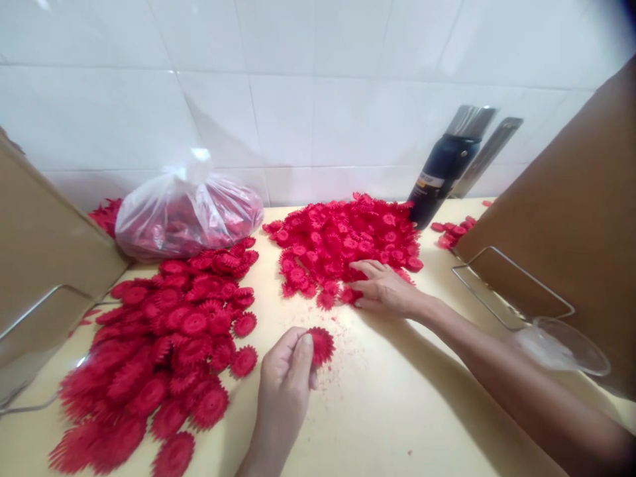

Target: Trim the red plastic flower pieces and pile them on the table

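Between the thumb and fingers of my left hand [288,371] is a red toothed disc [322,346], held upright above the table, its fringed edge facing right. My right hand [380,288] reaches to the front right edge of a heap of smaller red flower-like pieces [342,235]. Its fingers are stretched out and apart over the pieces, with the fingertips touching them; whether one is under them I cannot make out. To the left of my left hand spreads a larger pile of red toothed discs [193,322], overlapping one another.
A knotted clear plastic bag [189,215] of red pieces sits behind the left pile. A dark flask [442,172] leans by the tiled wall. Cardboard panels [556,218] with wire stands [511,285] flank both sides. A clear plastic lid [571,348] lies at right. Red crumbs dot the table [377,411].
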### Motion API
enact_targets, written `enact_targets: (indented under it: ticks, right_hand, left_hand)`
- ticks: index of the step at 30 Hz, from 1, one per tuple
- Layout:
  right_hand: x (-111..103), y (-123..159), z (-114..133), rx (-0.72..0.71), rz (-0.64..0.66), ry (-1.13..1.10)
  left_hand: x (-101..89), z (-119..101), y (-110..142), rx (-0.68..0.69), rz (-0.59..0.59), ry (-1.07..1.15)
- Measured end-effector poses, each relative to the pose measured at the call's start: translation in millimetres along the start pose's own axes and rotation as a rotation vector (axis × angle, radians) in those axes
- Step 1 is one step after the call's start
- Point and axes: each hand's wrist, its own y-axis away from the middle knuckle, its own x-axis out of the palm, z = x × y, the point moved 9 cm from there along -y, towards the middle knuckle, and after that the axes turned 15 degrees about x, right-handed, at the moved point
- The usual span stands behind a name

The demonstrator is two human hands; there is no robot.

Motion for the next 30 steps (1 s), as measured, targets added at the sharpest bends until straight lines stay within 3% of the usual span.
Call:
enact_targets:
  ticks: [6,10,14,18,20,24,28,30]
  right_hand:
    - [-3.2,2.5,7.4,-0.023,-0.140,-0.164]
    - [-11.9,4.8,6.8,-0.007,-0.187,-0.182]
    - [-62.0,-6.0,-6.6,0.052,-0.370,-0.247]
    - [-108.3,-46.7,-32.2,0.265,-0.547,-0.170]
    - [-104.8,-75.7,-44.8,0.399,-0.451,-0.077]
    - [-92.7,-99.6,-43.7,0.385,-0.334,-0.049]
    - [-104.9,-66.7,-45.1,0.398,-0.382,-0.032]
    - [-102.3,-41.2,-56.8,0.472,-0.321,0.013]
  left_hand:
    - [5.4,6.7,1.3,-0.047,0.037,0.046]
    - [5.1,7.7,3.7,-0.066,-0.005,0.063]
    - [6.7,7.7,6.0,-0.087,-0.017,0.087]
    - [5.0,9.5,6.1,-0.102,-0.031,0.084]
    - [2.8,10.9,4.8,-0.097,-0.024,0.056]
    - [-2.2,12.9,0.9,-0.068,-0.018,0.018]
    - [-2.6,12.2,-1.1,-0.048,-0.012,0.004]
    - [-0.9,11.1,-1.1,-0.046,-0.005,0.008]
